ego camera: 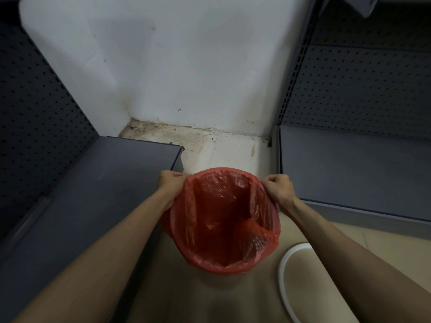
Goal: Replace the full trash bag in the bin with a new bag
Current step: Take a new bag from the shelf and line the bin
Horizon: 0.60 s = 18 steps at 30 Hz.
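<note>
A red plastic trash bag (224, 220) lines a round bin on the floor in the middle of the view. Its mouth is spread wide and folded over the bin's rim, so the bin itself is hidden under the plastic. Inside, the bag looks empty. My left hand (171, 181) pinches the bag's edge at the far left of the rim. My right hand (278, 185) pinches the edge at the far right of the rim.
A white ring-shaped rim or lid (285, 271) lies on the tan floor at the lower right. Grey metal shelves (93, 183) with pegboard backs flank the bin left and right (349, 164). A white wall and a dirty floor corner (186, 134) lie behind.
</note>
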Each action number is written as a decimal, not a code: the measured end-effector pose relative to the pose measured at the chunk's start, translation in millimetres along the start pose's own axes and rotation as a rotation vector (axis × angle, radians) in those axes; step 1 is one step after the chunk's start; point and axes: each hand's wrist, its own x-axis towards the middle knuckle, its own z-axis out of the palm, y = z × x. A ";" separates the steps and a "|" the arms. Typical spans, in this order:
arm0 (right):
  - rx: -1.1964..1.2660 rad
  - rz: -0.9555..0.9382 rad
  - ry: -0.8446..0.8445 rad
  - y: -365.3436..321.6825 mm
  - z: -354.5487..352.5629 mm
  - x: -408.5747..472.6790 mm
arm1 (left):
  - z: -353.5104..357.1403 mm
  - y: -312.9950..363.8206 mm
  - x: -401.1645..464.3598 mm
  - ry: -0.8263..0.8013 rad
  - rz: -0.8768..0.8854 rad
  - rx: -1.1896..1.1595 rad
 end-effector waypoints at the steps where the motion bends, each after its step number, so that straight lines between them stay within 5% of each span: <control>1: 0.012 -0.010 -0.015 0.7 -1.2 -3.3 | -1.4 0.3 -2.7 0.003 0.027 0.021; 5: 0.029 -0.147 -0.055 -3.8 -13.9 -17.5 | -17.4 4.3 -21.8 -0.020 0.279 0.197; 10: -0.332 -0.399 -0.012 -15.5 -34.1 -58.8 | -43.5 1.2 -74.9 -0.102 0.622 0.401; 18: -0.698 -0.671 -0.123 16.3 -37.2 -116.4 | -54.6 -38.5 -139.0 -0.253 0.648 0.716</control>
